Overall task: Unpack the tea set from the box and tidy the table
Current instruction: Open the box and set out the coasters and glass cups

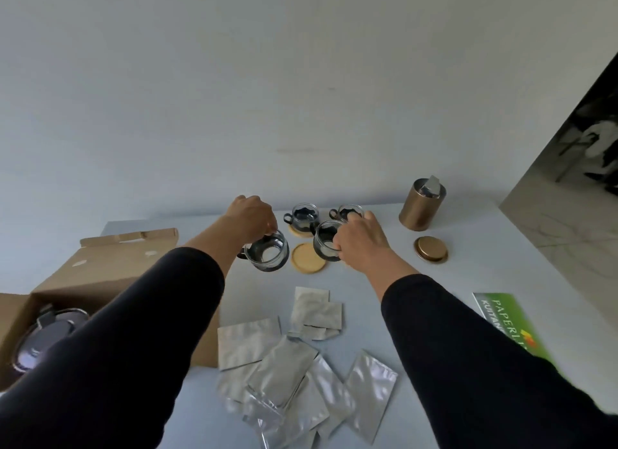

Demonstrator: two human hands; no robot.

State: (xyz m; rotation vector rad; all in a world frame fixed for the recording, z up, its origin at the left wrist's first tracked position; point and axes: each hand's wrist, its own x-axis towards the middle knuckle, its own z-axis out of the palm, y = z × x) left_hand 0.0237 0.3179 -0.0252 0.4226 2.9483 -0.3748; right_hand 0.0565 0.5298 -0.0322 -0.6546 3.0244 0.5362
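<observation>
My left hand (250,218) grips the rim of a glass cup (267,254) with a dark holder, just left of a bare wooden coaster (308,258). My right hand (359,235) grips a second glass cup (326,242), right of that coaster. Two more glass cups (303,214) (347,212) stand behind, the left one on a coaster (299,232). The open cardboard box (100,275) lies at the left, with a glass teapot (43,335) and its dark lid inside, partly hidden by my left sleeve.
Several silver foil sachets (301,365) lie scattered on the white table (468,281) near me. A gold tin (422,209) stands open at the back right, its lid (430,249) flat beside it. A green leaflet (511,325) lies at the right. A wall rises behind.
</observation>
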